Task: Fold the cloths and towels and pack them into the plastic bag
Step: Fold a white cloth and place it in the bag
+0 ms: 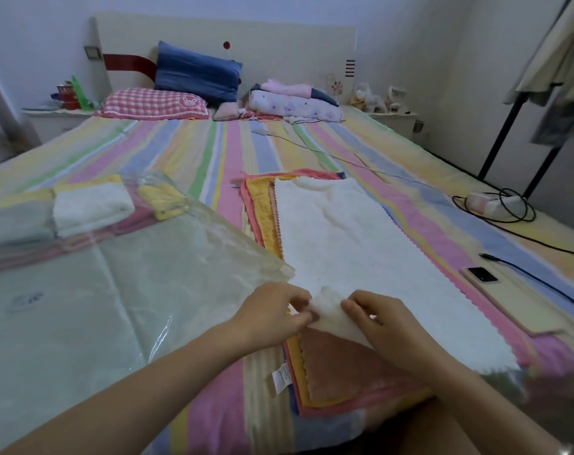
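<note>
I see both hands, left hand [272,315] and right hand [382,320], pinching the fluffy white towel's [361,244] near corner, lifted off the stack [338,376].

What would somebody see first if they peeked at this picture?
Up front, the left hand and right hand pinch the near corner of a white towel lying on a stack of coloured cloths. Left of it spreads a clear plastic bag with folded towels at its far end, on a rainbow-striped bed.
</note>
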Demonstrator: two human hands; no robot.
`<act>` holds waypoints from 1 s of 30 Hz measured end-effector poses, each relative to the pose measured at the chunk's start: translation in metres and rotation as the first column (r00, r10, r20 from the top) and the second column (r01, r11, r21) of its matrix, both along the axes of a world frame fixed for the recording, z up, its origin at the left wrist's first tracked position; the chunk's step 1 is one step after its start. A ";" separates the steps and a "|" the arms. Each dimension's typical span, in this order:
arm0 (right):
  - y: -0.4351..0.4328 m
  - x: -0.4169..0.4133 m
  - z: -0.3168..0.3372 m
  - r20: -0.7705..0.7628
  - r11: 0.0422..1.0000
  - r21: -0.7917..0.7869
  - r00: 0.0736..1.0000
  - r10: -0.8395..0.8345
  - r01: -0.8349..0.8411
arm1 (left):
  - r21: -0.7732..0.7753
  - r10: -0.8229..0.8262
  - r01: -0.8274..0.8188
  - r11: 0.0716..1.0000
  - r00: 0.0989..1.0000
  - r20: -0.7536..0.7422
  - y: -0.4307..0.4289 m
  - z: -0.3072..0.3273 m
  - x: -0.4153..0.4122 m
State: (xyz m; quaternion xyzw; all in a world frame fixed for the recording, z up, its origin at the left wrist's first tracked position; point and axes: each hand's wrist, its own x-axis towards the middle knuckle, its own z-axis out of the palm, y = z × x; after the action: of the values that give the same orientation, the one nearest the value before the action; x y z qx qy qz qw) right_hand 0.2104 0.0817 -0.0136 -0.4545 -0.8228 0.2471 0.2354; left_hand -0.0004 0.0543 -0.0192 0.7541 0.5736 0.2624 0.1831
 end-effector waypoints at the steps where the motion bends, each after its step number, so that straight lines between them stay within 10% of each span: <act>1: -0.001 -0.001 0.004 -0.008 0.999 0.028 1.000 -0.030 0.031 | -0.014 0.028 -0.027 1.000 0.995 0.096 0.003 0.003 0.000; 7: 0.006 0.010 0.014 0.183 0.932 0.266 0.936 -0.301 0.247 | -0.082 0.104 -0.068 0.994 0.770 0.630 0.036 0.048 0.013; 12: 0.018 0.020 0.014 0.143 0.843 0.309 0.855 -0.499 0.440 | 0.133 0.034 -0.163 0.978 0.744 0.667 0.052 0.107 0.000; 18: 0.028 0.015 0.019 -0.246 0.863 0.247 0.890 -0.385 0.442 | 0.293 0.103 -0.353 0.889 0.776 0.622 0.033 0.138 -0.064; 24: 0.004 -0.017 0.078 -0.659 0.985 0.098 0.751 -0.040 0.139 | 0.278 0.262 -0.495 0.823 0.765 0.588 -0.023 0.130 -0.130; 30: -0.024 -0.036 0.131 -0.396 0.930 -0.129 0.878 0.270 -0.345 | 0.013 0.373 -0.458 0.889 0.739 0.560 -0.080 0.117 -0.156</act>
State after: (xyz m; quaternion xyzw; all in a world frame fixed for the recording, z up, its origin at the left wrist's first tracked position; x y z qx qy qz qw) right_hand 0.1744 0.0573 0.1169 -0.2832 -0.7968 0.4423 0.2986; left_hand -0.1565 -0.0257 0.0982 0.5121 0.6301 0.5416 0.2176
